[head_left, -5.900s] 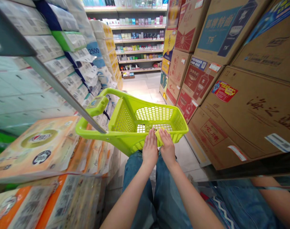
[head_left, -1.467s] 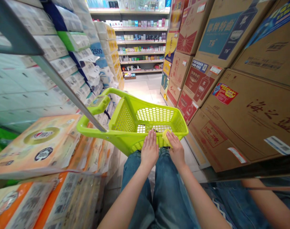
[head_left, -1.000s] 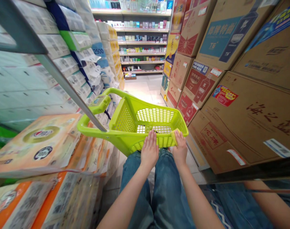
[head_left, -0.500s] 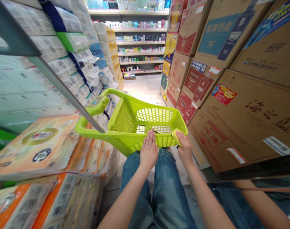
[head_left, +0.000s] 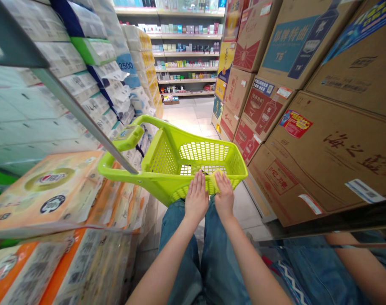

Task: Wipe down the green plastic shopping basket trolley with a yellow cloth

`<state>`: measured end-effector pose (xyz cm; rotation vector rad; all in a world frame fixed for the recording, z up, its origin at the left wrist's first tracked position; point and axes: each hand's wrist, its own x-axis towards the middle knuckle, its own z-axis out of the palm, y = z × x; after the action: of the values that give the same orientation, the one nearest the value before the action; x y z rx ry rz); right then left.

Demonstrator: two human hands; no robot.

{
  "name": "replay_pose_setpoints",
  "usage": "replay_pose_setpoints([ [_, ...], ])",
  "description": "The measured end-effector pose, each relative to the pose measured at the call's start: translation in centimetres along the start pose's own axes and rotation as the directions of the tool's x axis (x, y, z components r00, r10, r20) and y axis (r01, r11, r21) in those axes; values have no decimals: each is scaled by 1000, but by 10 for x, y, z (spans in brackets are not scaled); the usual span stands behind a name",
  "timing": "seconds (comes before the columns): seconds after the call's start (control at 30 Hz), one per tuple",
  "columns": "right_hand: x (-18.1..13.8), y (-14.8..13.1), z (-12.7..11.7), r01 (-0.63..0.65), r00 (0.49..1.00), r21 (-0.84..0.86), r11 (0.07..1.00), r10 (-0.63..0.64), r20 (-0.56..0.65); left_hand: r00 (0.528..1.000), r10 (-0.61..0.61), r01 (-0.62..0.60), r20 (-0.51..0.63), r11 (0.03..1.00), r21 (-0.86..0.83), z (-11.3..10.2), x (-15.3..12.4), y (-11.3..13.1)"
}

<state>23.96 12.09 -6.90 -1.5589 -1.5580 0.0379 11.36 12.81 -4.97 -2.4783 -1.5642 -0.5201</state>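
A lime-green plastic shopping basket point(head_left: 163, 186) with perforated walls and a long pull handle point(head_left: 81, 120) stands before my knees. My left hand point(head_left: 196, 195) lies on its near rim, fingers stretched out together and pointing into the basket. Just to the right, my right hand point(head_left: 224, 192) presses a yellow sponge point(head_left: 216, 180) onto the same rim. Part of the sponge is hidden under the fingers. Inside the basket, a small dark thing near my left fingertips is too covered to make out.
Wrapped tissue packs point(head_left: 75, 80) are stacked on the left, with orange packs point(head_left: 53, 190) lower down. Cardboard cartons point(head_left: 339, 144) rise on the right. Tiled floor point(head_left: 193, 112) leads to shelves point(head_left: 189, 55) of small boxes at the back.
My right hand has slid left along the basket's near rim with the sponge, from the right corner to beside my left hand. The left hand has kept its place on the rim.
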Motion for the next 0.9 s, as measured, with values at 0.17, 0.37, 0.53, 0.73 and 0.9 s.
replay_pose_setpoints([
  [0.17,1,-14,5,92,991,33,995,-95,98,1000,13,-13,-4,1000,-8,0,0,0],
  [0.37,2,56,-36,101,994,-11,995,-100,34,1000,-2,1,-18,1000,-11,1,-1,1],
  [0.53,8,95,-59,-83,992,-12,997,81,-95,1000,3,-3,-15,1000,-20,2,-1,0],
  [0.73,7,40,-24,-87,992,-73,994,80,-97,1000,-1,1,-10,1000,-24,2,0,-1],
  [0.9,7,-15,4,45,996,7,999,-46,75,1000,9,-9,4,1000,-17,1,0,-2],
])
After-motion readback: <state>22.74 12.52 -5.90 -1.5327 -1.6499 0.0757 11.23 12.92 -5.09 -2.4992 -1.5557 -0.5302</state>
